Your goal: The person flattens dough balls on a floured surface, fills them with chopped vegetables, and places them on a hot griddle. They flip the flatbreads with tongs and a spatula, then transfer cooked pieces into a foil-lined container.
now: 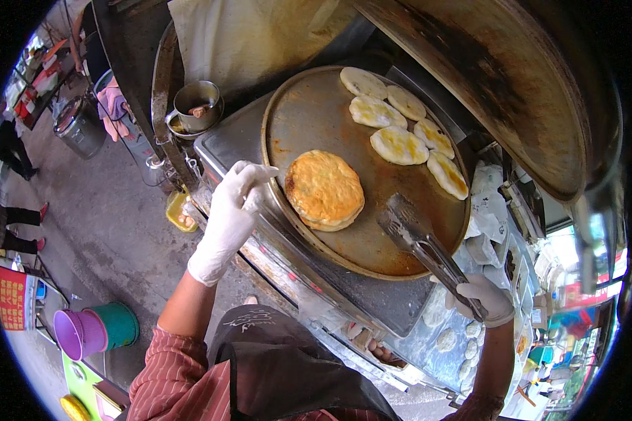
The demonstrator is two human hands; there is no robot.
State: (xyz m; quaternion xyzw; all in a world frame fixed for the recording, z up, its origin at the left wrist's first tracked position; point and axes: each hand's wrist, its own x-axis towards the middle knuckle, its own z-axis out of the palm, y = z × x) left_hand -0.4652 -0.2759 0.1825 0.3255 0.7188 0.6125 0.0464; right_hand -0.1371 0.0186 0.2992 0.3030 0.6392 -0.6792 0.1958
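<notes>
My left hand (239, 205), in a white glove, is raised at the left rim of a round metal griddle (295, 105); nothing shows in it, and its fingers are partly bent. Beside it on the griddle lies a stack of browned flatbreads (325, 189). My right hand (482, 300), gloved too, holds metal tongs (426, 250) with broad slotted ends, which rest on or just above the griddle, right of the stack. Several paler flatbreads (399, 146), some brushed with yellow liquid, lie at the griddle's upper right.
A large round lid (505, 84) stands raised at the upper right. A metal mug (196, 108) is left of the griddle. Dough pieces (446, 340) lie on the worktop below right. Purple (76, 334) and green buckets (117, 325) stand on the floor; people's legs (23, 229) show far left.
</notes>
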